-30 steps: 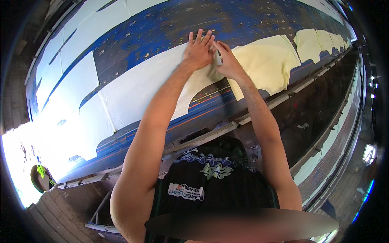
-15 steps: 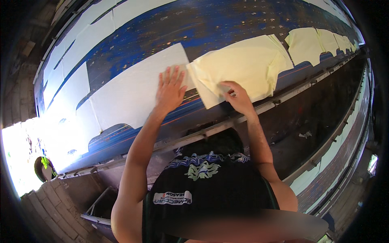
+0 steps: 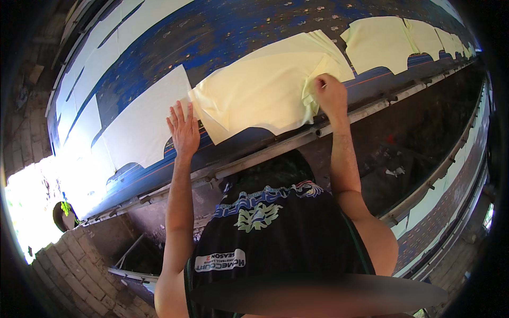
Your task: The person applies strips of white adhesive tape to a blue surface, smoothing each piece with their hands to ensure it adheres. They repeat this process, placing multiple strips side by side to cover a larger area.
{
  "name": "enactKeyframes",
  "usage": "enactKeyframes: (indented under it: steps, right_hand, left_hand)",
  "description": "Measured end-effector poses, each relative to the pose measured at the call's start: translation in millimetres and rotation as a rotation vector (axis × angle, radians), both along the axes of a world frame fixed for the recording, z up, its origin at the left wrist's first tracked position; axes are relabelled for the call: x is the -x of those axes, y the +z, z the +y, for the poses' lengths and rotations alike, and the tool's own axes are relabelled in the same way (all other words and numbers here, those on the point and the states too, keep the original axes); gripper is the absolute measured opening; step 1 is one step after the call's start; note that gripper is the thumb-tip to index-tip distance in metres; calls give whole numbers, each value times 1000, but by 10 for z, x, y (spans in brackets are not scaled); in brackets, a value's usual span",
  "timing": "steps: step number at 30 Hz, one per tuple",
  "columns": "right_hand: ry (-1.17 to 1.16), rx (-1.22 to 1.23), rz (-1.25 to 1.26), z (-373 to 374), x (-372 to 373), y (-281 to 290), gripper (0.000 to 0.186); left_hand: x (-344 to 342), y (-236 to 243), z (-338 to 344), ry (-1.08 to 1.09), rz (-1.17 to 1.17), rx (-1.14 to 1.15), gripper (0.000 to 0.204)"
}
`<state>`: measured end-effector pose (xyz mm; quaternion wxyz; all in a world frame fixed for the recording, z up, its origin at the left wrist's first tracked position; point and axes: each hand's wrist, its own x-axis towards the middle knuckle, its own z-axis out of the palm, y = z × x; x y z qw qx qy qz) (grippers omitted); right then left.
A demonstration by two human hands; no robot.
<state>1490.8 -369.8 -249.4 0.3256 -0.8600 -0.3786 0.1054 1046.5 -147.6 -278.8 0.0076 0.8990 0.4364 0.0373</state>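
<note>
Right hand (image 3: 332, 99): shifted since the previous frame to the right end of the pale yellow piece (image 3: 260, 79); fingers curled, apparently grasping its edge, fingertips partly hidden. Left hand (image 3: 184, 131): flat as before, gripping nothing, at the white piece (image 3: 143, 119). Pale yellow piece: thin, flexible, on the blue-and-dark surface (image 3: 228, 40); left end creased, right end newly bunched.
</note>
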Motion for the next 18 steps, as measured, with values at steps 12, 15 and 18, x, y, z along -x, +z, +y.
enactKeyframes:
  steps: [12, 15, 18]
  right_hand:
    - [-194, -108, -37, -88, -705, -540, 20]
    - [-107, -202, 97, -31, -162, -118, 16]
    - [135, -223, 239, 80, 548, 298, 13]
  left_hand:
    - [-3, 46, -70, 148, -362, 124, 49]
    - [-179, 307, -284, 297, -562, 242, 33]
    - [-607, 568, -927, 108, -743, 397, 31]
